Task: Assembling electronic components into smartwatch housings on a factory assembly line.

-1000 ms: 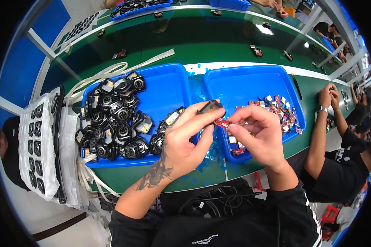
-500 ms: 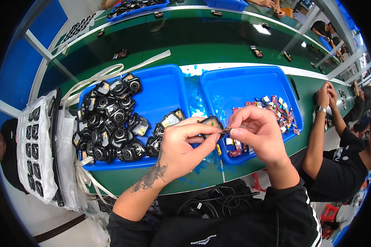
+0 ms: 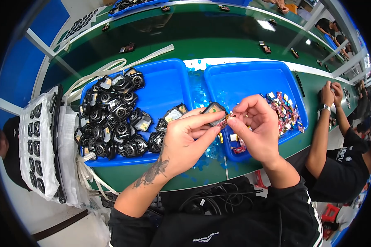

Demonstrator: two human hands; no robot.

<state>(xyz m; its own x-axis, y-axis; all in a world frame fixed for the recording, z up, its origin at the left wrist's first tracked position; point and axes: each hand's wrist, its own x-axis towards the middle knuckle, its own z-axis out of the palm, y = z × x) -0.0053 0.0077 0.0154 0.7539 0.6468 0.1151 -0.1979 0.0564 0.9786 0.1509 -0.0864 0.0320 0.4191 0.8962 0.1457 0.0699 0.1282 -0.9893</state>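
Note:
My left hand [image 3: 185, 140] is closed on a black smartwatch case [image 3: 213, 108], its fingers behind it and its thumb against a small reddish circuit board [image 3: 223, 122] at the case's near edge. From the right, my right hand [image 3: 257, 129] meets that edge, thumb and forefinger pinched together. What lies between those fingertips is too small to make out. Both hands are raised over the gap between two blue trays. Many black watch cases [image 3: 115, 109] are piled in the left tray [image 3: 165, 80]. Red circuit boards with white and yellow parts [image 3: 281, 112] lie in the right tray [image 3: 245, 80].
Scraps of blue film [image 3: 197, 92] litter the green bench between the trays. White straps [image 3: 123, 66] trail around the left tray. A rack of wrapped cases [image 3: 36, 142] stands at far left. Beyond runs a green belt [image 3: 202, 37] with scattered parts. A co-worker's arm [image 3: 319, 140] is at right.
The view has shifted slightly. My hands have risen a little, still together at the watch case, which now shows more of its face and the red board at its edge.

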